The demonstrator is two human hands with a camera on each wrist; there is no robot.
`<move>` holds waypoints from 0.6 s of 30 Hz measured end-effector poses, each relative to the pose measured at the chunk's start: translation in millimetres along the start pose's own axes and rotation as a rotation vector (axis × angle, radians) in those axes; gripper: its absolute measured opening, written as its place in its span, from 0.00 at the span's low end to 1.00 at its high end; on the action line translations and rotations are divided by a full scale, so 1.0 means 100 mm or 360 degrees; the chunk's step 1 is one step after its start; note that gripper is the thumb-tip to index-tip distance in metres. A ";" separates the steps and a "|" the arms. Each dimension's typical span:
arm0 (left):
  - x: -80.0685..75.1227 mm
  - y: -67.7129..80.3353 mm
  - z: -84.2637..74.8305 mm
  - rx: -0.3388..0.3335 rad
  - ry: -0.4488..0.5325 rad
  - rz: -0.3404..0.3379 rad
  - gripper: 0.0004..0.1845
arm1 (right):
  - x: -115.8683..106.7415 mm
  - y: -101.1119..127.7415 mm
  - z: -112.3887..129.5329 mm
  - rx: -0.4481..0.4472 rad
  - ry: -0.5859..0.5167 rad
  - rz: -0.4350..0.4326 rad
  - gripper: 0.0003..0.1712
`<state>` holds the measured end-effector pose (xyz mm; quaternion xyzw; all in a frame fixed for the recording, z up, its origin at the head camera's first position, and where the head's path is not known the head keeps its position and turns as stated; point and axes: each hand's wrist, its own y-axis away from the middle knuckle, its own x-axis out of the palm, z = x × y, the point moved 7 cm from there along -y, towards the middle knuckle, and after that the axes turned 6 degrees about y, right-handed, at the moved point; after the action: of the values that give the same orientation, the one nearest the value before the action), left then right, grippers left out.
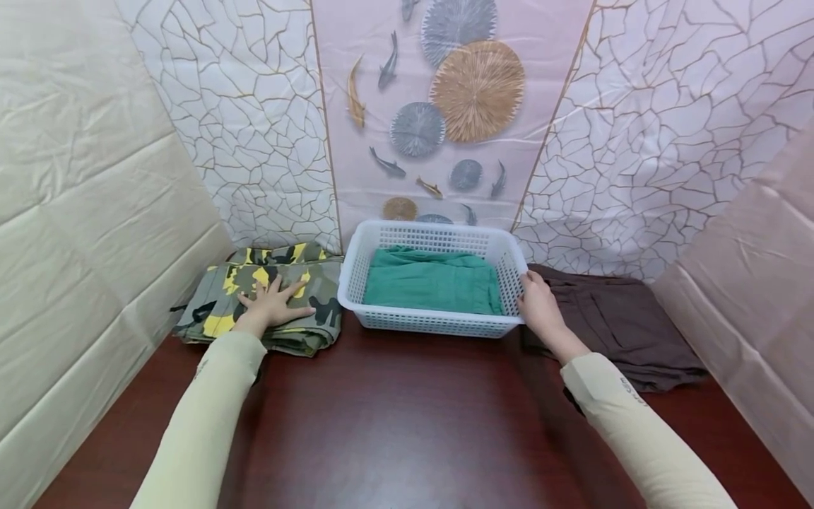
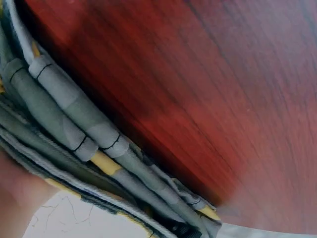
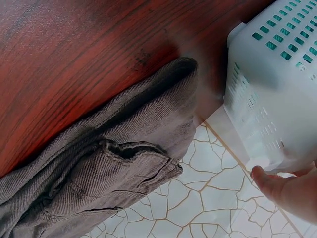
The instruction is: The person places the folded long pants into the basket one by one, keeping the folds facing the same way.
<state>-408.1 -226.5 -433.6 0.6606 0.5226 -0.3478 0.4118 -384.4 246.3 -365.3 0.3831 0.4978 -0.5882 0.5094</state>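
My left hand (image 1: 272,308) rests with fingers spread on a folded camouflage garment (image 1: 321,283), patterned in grey, green, black and yellow. In the left wrist view, the layered edges of that garment (image 2: 94,131) stack beside the wood, with part of the hand at the lower left. My right hand (image 1: 540,305) grips the right rim of a white plastic basket (image 1: 432,322). Inside the basket lies a folded green garment (image 1: 432,281). The right wrist view shows the thumb at the basket's edge (image 3: 267,99), while the other fingers are mostly hidden.
Right of the basket, a folded dark brown garment (image 1: 610,318) with a pocket lies against the side wall. Everything stands on a dark red-brown wooden table (image 1: 394,417). Patterned cloth (image 1: 591,191) hangs behind, and beige cloth walls (image 1: 95,212) close both sides.
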 end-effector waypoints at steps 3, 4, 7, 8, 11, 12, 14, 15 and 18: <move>0.02 -0.01 0.02 0.0008 -0.0008 -0.0019 0.45 | 0.00 0.00 -0.01 0.0005 0.0008 0.0016 0.28; 0.02 -0.01 0.02 0.0010 -0.0008 -0.0025 0.45 | 0.00 0.00 -0.01 0.0005 0.0007 0.0020 0.28; 0.03 -0.02 0.03 0.0022 -0.0010 -0.0035 0.45 | -0.01 0.01 -0.01 -0.0002 0.0007 0.0007 0.28; 0.03 -0.02 0.04 0.0023 -0.0016 -0.0038 0.45 | -0.01 0.01 0.00 -0.0009 0.0008 -0.0001 0.28; 0.04 -0.01 0.06 0.0026 -0.0030 -0.0042 0.45 | -0.02 0.01 0.01 -0.0024 0.0025 -0.0018 0.28; 0.04 0.00 0.06 0.0027 -0.0037 -0.0041 0.45 | -0.02 0.01 0.01 -0.0026 0.0031 -0.0022 0.28; 0.06 0.02 0.07 0.0032 -0.0052 -0.0041 0.45 | -0.02 0.02 0.02 -0.0024 0.0038 -0.0025 0.28; 0.07 0.03 0.07 0.0036 -0.0058 -0.0038 0.45 | -0.02 0.02 0.01 -0.0023 0.0043 -0.0026 0.28; 0.09 0.07 0.07 0.0066 -0.0088 -0.0037 0.46 | -0.04 0.02 0.00 -0.0020 0.0050 -0.0047 0.27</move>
<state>-400.0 -229.8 -443.5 0.6529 0.5113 -0.3816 0.4083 -382.1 247.5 -362.0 0.3817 0.5149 -0.5865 0.4952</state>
